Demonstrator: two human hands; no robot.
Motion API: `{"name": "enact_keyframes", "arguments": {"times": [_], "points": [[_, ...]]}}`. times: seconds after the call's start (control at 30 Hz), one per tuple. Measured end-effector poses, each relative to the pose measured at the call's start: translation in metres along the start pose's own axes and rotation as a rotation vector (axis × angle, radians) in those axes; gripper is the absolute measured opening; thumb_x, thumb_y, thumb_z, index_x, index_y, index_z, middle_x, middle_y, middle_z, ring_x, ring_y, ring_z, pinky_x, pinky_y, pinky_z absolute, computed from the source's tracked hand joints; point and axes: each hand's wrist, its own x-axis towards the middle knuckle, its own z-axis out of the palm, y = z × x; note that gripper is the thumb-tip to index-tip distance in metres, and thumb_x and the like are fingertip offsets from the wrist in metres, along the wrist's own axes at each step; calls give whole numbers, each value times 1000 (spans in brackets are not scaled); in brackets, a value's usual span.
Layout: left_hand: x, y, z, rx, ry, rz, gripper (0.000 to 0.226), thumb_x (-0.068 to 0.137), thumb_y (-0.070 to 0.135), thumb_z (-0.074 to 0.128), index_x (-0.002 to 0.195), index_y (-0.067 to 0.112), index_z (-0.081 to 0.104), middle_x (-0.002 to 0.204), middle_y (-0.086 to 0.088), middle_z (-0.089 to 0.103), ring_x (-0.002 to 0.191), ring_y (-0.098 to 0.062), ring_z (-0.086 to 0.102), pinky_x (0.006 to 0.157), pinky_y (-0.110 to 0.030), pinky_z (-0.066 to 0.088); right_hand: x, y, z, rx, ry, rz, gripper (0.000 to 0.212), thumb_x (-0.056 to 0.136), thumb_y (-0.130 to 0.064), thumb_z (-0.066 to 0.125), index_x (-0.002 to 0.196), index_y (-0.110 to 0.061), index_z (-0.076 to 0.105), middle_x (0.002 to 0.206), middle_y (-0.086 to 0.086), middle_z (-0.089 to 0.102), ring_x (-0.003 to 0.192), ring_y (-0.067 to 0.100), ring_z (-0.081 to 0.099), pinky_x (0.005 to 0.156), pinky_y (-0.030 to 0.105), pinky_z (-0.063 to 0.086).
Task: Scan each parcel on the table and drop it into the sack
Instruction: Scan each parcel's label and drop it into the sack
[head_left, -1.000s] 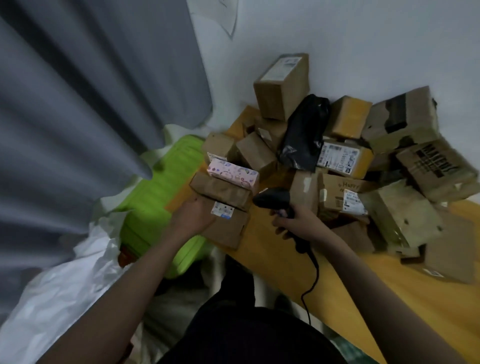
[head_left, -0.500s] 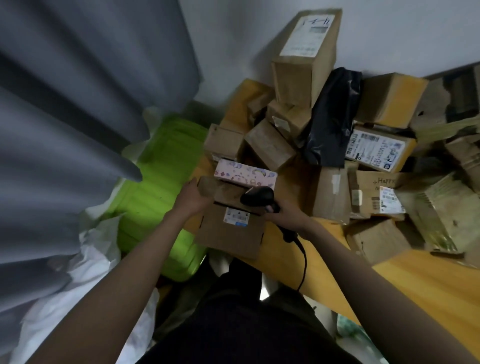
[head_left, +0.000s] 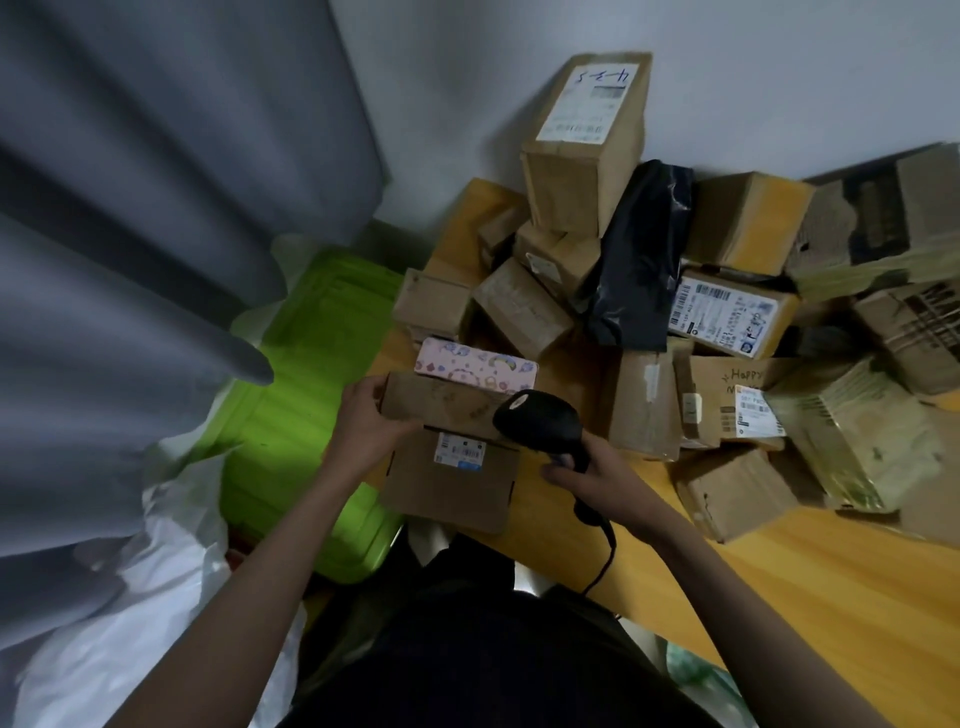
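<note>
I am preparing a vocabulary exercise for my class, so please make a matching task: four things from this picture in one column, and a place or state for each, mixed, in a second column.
Things:
1. barcode scanner
2. tall box
3. black bag
4. pink patterned box

Places or states:
A. leaning between cardboard boxes
B. held in the right hand
C. top of the pile, by the wall
D. just behind the flat box that the left hand holds

Pairs: 1-B, 2-C, 3-A, 4-D
</note>
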Motion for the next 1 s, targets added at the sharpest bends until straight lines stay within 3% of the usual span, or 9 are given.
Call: {"name": "enact_keyframes", "arguments": {"times": [0.13,0.27,0.4,0.47,0.57,0.7,0.8,0.9,1.0], "points": [[-28,13,-2,-83,1,68,70,72,12,86,133,17,52,131,-1,58,118,-20,58,100,-43,50,-36,2,-23,98,79,-46,26,93,-8,65,109,8,52,84,15,50,74,6,53,72,13,44],[-51,35,8,-134,-3,188,71,73,3,84,134,23,53,125,6,60,100,-1,60,81,-23,49,-64,9,-48,244,208,-57,29,93,-18,69,119,-26,59,114,6,64,104,10,60,93,28,48],[-64,62,21,-183,3,295,66,79,2,81,136,25,57,122,7,64,100,-3,62,77,-17,49,-89,13,-71,288,341,-88,28,92,-15,69,108,-35,58,110,-1,65,104,12,60,86,25,49],[-68,72,27,-213,-1,318,60,81,7,80,134,27,60,122,7,67,101,-9,65,80,-23,52,-100,17,-82,303,375,-109,30,93,-12,67,111,-34,59,112,-2,66,106,13,61,89,29,51],[-75,79,38,-203,-14,345,50,85,20,79,132,30,63,121,6,69,103,-14,66,82,-30,55,-114,26,-94,332,415,-134,32,92,-11,67,120,-25,62,114,2,70,108,21,64,98,48,52],[-93,88,53,-225,-4,331,36,90,30,74,124,31,64,115,7,66,107,-15,64,88,-37,56,-128,37,-106,440,468,-181,36,92,-12,67,126,-22,62,117,-8,71,111,9,64,97,34,51],[-106,95,63,-217,12,313,38,90,39,72,124,27,63,116,6,65,106,-13,63,82,-32,55,-139,41,-112,483,459,-229,29,94,-7,64,120,-21,65,116,-12,71,112,4,64,90,22,51],[-118,101,74,-241,60,279,34,91,42,70,115,18,62,112,9,65,106,-7,60,77,-23,47,-148,46,-115,562,460,-238,23,95,-5,61,115,-15,66,116,-2,71,115,12,64,94,29,54],[-129,103,85,-273,101,241,36,93,48,64,114,20,56,110,9,61,104,-7,60,79,-26,50,-152,51,-117,643,475,-230,20,95,-5,62,114,-10,64,117,16,67,114,25,65,97,41,56]]}}
